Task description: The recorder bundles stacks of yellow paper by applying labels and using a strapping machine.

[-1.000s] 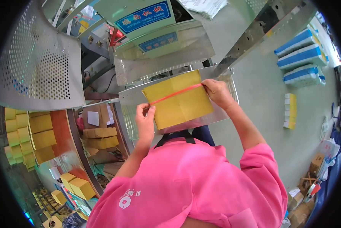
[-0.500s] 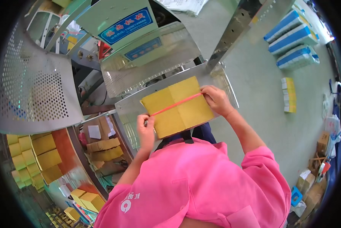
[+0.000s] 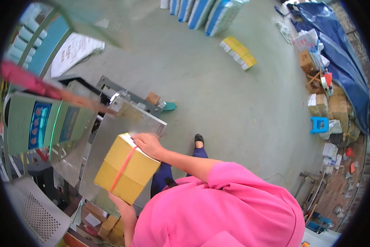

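Note:
Between my two hands is a thick yellow bundle (image 3: 132,176) that looks like stacked card or paper. A red band (image 3: 123,169) runs round its middle, and a white edge shows on its far side. My right hand (image 3: 147,144) grips that white side, fingers closed against it near the band. From below, my left hand (image 3: 118,199) holds the near end, most of its fingers hidden under the bundle. The bundle is tilted, over or on the machine's metal table (image 3: 106,138); whether it touches cannot be told.
A perforated metal guard (image 3: 36,210) and green machine panels (image 3: 22,123) stand left. A blurred pink-brown bar shape (image 3: 49,88) crosses above the table. Yellow-and-white bundles (image 3: 238,52) and blue-and-white packs (image 3: 218,16) sit on the floor. Cartons (image 3: 337,105) and a blue stool (image 3: 319,124) are right.
My view has swung to the right. The bundle has been turned and tipped so its white side shows. My right hand has shifted onto that side, my left hand to the near end.

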`<state>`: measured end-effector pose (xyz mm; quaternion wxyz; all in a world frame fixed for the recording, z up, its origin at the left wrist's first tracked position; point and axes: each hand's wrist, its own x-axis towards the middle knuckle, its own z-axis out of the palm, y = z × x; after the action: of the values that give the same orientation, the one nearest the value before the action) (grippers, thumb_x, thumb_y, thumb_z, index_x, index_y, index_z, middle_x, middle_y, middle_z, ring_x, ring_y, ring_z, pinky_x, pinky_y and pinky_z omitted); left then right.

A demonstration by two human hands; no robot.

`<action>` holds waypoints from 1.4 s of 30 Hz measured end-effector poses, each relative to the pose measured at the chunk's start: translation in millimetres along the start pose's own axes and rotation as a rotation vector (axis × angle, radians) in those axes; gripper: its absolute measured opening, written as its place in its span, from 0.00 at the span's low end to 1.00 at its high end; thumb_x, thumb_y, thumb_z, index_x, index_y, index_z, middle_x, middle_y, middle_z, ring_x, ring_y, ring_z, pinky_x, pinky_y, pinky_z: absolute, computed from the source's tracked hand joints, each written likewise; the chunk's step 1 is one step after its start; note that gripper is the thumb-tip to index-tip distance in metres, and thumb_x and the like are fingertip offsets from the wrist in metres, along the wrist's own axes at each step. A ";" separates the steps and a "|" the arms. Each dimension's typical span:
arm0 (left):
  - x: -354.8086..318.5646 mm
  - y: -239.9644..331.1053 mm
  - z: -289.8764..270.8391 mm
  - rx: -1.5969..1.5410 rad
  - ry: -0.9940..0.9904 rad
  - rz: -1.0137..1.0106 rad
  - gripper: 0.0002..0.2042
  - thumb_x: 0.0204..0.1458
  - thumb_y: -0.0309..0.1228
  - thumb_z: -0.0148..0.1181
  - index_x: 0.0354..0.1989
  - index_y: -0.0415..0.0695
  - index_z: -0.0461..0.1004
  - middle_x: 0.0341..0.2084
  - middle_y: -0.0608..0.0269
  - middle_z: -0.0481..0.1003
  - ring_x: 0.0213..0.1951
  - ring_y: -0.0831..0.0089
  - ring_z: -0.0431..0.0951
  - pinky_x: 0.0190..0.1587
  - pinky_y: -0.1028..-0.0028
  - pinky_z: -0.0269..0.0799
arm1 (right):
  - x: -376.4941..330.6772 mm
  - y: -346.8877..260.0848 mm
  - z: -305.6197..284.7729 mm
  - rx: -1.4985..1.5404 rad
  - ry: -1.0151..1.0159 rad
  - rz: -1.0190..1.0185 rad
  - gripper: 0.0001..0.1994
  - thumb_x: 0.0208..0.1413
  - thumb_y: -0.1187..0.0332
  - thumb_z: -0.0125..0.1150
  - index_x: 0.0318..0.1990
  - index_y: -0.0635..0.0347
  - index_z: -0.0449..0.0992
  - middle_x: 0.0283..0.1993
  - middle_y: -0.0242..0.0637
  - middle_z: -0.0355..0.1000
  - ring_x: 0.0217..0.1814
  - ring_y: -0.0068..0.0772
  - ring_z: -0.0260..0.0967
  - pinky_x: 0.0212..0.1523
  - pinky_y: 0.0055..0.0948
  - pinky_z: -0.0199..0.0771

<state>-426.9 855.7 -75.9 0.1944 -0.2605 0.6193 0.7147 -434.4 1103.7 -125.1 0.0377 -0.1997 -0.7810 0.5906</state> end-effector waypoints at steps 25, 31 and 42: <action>-166.6 -272.0 765.9 0.223 -0.834 -0.523 0.30 0.64 0.56 0.33 0.57 0.44 0.67 0.53 0.57 0.72 0.52 0.61 0.74 0.55 0.61 0.72 | -154.9 286.4 -739.3 0.392 0.802 0.458 0.19 0.67 0.61 0.44 0.58 0.62 0.69 0.54 0.37 0.71 0.55 0.29 0.68 0.57 0.28 0.66; -125.1 -355.2 969.6 0.287 -0.833 -0.622 0.32 0.63 0.59 0.30 0.59 0.44 0.65 0.56 0.57 0.69 0.58 0.60 0.69 0.58 0.59 0.68 | -79.2 387.5 -894.8 0.574 0.882 0.544 0.17 0.66 0.62 0.46 0.55 0.63 0.72 0.51 0.38 0.73 0.54 0.28 0.67 0.57 0.28 0.66; -77.6 -489.6 1163.1 0.284 -0.579 -0.868 0.32 0.63 0.59 0.31 0.61 0.46 0.64 0.58 0.59 0.67 0.59 0.63 0.68 0.59 0.60 0.67 | 38.1 509.9 -1102.7 0.614 0.603 0.893 0.20 0.67 0.60 0.45 0.58 0.64 0.71 0.56 0.37 0.71 0.58 0.28 0.67 0.58 0.27 0.65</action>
<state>-224.8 2083.5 -299.2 0.6676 -0.2561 0.4664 0.5207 -8.1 2231.4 -279.5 0.0618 -0.6453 -0.3714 0.6647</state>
